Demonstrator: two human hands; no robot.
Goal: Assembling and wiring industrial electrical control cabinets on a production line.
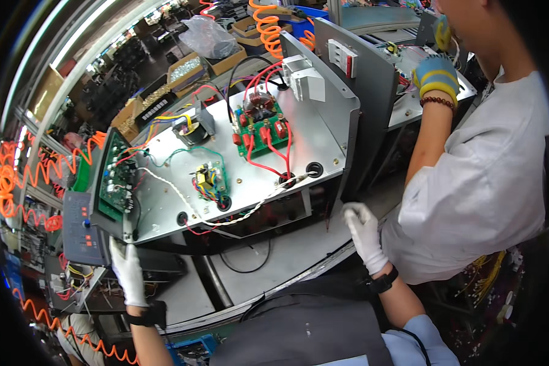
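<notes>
A metal chassis (250,177) lies before me, with circuit boards and wiring on its silver plate. My left hand (127,273), in a white glove, is at its lower left corner. Its fingers and thumb are around the edge of the front panel (107,210), which carries a green circuit board (119,183). My right hand (363,235), also gloved in white, is beside the lower end of the dark grey end panel (363,104). Its fingers are loosely bent, and I see nothing in them. A twisted white cable (250,212) hangs across the chassis's near edge.
At the right, a co-worker's gloved hand (436,76) is over another chassis (409,107). Boxes of small parts (186,70) stand behind. Orange coiled hoses (265,27) hang at the back and left. A blue-grey control panel (82,229) is at the left; a black cable (247,269) lies below the chassis.
</notes>
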